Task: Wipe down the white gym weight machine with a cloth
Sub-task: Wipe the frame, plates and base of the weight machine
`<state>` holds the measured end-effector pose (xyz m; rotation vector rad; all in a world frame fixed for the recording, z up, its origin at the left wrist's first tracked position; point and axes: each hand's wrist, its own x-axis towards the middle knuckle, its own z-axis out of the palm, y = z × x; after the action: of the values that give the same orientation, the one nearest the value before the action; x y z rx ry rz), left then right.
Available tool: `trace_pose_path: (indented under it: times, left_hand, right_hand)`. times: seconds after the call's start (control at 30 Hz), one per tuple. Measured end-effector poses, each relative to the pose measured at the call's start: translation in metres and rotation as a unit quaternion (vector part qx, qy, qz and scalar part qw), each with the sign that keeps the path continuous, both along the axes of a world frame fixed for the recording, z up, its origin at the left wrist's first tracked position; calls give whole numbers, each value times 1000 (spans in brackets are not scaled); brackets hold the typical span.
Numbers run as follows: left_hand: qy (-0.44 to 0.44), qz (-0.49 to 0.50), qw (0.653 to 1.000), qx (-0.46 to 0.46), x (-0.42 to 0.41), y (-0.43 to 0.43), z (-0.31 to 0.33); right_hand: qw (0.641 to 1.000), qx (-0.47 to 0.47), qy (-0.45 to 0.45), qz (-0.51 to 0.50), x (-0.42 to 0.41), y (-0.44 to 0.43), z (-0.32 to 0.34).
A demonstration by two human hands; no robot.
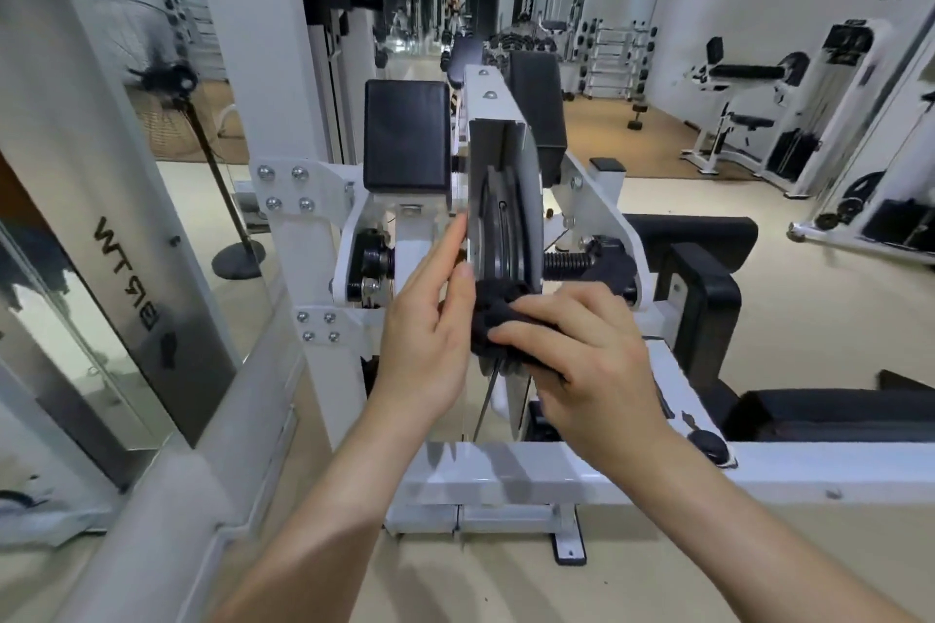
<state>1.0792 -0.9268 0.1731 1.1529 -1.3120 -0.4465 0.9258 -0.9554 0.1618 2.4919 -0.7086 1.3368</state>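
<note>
The white gym weight machine (313, 238) fills the middle of the head view, with black pads and a white housing around a black pulley wheel (501, 238). A black cloth (493, 319) is bunched against the lower end of that housing. My right hand (587, 359) grips the cloth from the right and presses it on the housing. My left hand (430, 319) lies flat along the housing's left side, fingers straight, thumb touching the cloth. A black cable (488, 395) hangs below the cloth.
A tall white frame post (96, 197) with a clear panel stands close on the left. A floor fan (177, 81) is behind it. The machine's black seat pads (819, 412) lie to the right. More white machines (759, 116) and dumbbell racks (614, 56) line the far right wall.
</note>
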Motion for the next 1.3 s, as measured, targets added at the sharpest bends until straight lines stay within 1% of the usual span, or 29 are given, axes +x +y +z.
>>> trace_pose_path:
  times: [0.07,0.1,0.17,0.2,0.27,0.37,0.47,0.5,0.53,0.63,0.7,0.77,0.83,0.9,0.93,1.03,1.1,1.13,1.23,1.27,1.3]
  left_hand:
    - [0,4,1000,-3,-2,2,-2]
    - [3,7,1000,-7,-2,1,-2]
    - [27,7,1000,-11,-2,0,-1]
    - [46,1,999,-8,-2,-1,-1]
    - [69,-11,998,-5,-1,0,-2]
    - [49,4,999,-11,-2,9,-14]
    - [13,13,1000,17,-8,24,-41]
    - [-1,17,999,27,-8,28,-48]
    - [-6,17,999,26,-8,31,-50]
    - [34,-10,999,17,-2,31,-47]
    - [28,-24,999,27,0,33,-43]
    - [31,-30,998,45,1,35,-44]
    - [12,-24,997,72,0,38,-49]
    - [-24,-14,996,85,-3,40,-52]
    - [-31,-12,996,82,-4,40,-52]
    - [-32,10,997,69,-7,39,-53]
    - [-42,33,996,71,-11,38,-53]
    - [-49,41,996,69,-12,37,-53]
    - [-96,46,992,72,-12,41,-56]
    - [-108,53,990,71,-13,43,-57]
    - [-117,63,989,62,-14,45,-58]
  right_hand:
    - [1000,7,18,20,-7,6,-6]
    - [999,14,7,33,-7,4,-2]
    - [997,27,-58,39,3,-9,18]
    - [995,30,-90,26,9,-17,28]
    - [993,25,-116,3,19,-25,29]
    - [996,2,-92,-14,11,-8,-16]
    - [998,-24,-1,-56,-7,16,-64]
    - [998,-34,8,-54,-9,19,-67]
    - [998,-47,-4,-40,-7,16,-59]
    - [993,-76,-95,-5,6,-8,-13]
    - [990,-73,-118,-7,13,-18,-2]
    - [993,-51,-103,-3,14,-12,-21]
    - [999,-28,-47,0,7,3,-49]
    - [1000,-16,11,2,-1,12,-63]
    - [1000,-18,7,9,-2,12,-60]
    - [993,-70,-92,16,1,-5,-24]
    - [990,-74,-117,13,4,-13,-13]
    - [992,-65,-103,18,6,-11,-21]
    - [1000,-22,-3,-5,2,14,-67]
    - [1000,-12,8,-5,-1,19,-72]
    - [1000,-10,-11,4,-4,18,-69]
